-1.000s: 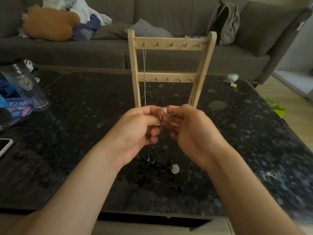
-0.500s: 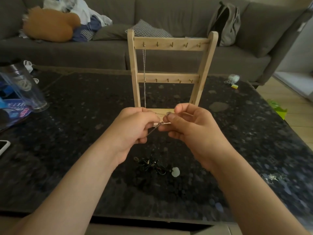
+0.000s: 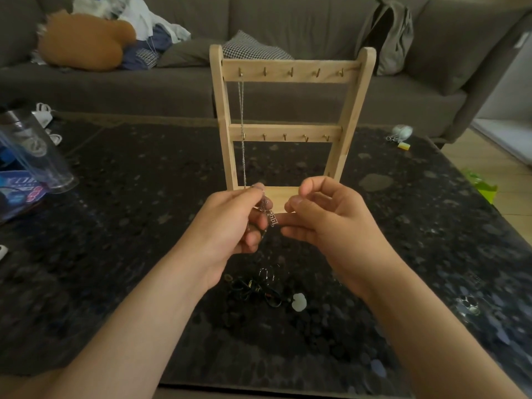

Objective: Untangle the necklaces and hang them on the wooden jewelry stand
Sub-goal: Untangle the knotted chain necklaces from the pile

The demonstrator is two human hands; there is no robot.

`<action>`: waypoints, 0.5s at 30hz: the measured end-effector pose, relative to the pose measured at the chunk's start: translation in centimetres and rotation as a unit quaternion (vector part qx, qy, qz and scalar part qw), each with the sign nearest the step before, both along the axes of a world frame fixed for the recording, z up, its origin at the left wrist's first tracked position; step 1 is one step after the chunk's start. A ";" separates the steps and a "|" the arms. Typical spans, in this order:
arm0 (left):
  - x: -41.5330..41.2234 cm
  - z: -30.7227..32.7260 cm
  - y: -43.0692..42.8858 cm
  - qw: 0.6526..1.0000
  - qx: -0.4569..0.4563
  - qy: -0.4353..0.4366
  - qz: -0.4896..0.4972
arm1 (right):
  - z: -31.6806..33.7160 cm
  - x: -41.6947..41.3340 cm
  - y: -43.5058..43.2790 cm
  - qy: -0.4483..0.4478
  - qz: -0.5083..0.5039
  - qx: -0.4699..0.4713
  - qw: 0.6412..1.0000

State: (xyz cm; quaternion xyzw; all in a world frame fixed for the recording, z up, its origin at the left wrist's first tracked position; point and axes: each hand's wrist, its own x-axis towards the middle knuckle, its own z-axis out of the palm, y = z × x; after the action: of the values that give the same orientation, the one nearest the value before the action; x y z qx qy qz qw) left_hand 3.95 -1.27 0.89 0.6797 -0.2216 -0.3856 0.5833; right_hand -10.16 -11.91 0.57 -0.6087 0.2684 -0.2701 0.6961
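A clear tumbler (image 3: 37, 151) sits at the far left of the dark bench (image 3: 129, 226). Left hand (image 3: 230, 223): fingers (image 3: 256, 220) clamped on a silver necklace (image 3: 272, 218), its pendant hanging in front of the stand base. One silver chain (image 3: 242, 125) hangs from the leftmost top hook of the wooden jewelry stand (image 3: 290, 67). A tangle of dark necklaces (image 3: 259, 286) lies on the bench below the hands. Right hand (image 3: 325, 217): fingers (image 3: 290, 224) loosely curled, thumb and forefinger apart, one fingertip just beside the pendant.

On the stand (image 3: 357, 110), hooks (image 3: 292, 72) right of the hanging chain (image 3: 241, 110) are free; tangled necklaces (image 3: 256, 287) clutter the table (image 3: 144, 226) in front
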 end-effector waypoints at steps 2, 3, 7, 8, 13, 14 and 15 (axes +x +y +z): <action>0.1 0.1 -0.1 1.000 0.002 0.003 -0.003 | -0.2 0.2 -0.3 0.014 -0.002 -0.018 1.000; 0.0 0.2 -0.2 1.000 0.001 0.003 -0.006 | -0.2 0.3 -0.4 0.026 -0.003 -0.038 0.999; 0.1 0.2 -0.5 1.000 -0.005 0.015 -0.024 | -0.5 0.5 -0.4 0.062 -0.024 -0.089 0.994; 0.1 0.2 -0.5 1.000 -0.005 0.015 -0.024 | -0.6 0.6 -0.4 0.057 -0.030 -0.085 0.994; 0.4 0.0 -0.6 0.997 -0.035 0.074 -0.003 | -0.4 0.8 -0.6 0.054 -0.035 -0.097 0.993; 0.5 0.1 -0.6 0.995 -0.047 0.093 -0.004 | -0.4 0.7 -0.6 0.056 -0.037 -0.104 0.992; 0.6 0.3 -0.5 0.992 -0.061 0.108 -0.003 | -0.4 0.6 -0.7 0.053 -0.040 -0.105 0.992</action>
State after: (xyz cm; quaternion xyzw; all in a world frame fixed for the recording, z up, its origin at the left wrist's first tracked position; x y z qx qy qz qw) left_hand 4.50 -1.82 1.14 0.5965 -0.1827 -0.4445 0.6429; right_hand -9.53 -12.57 0.14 -0.6807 0.2993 -0.2911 0.6019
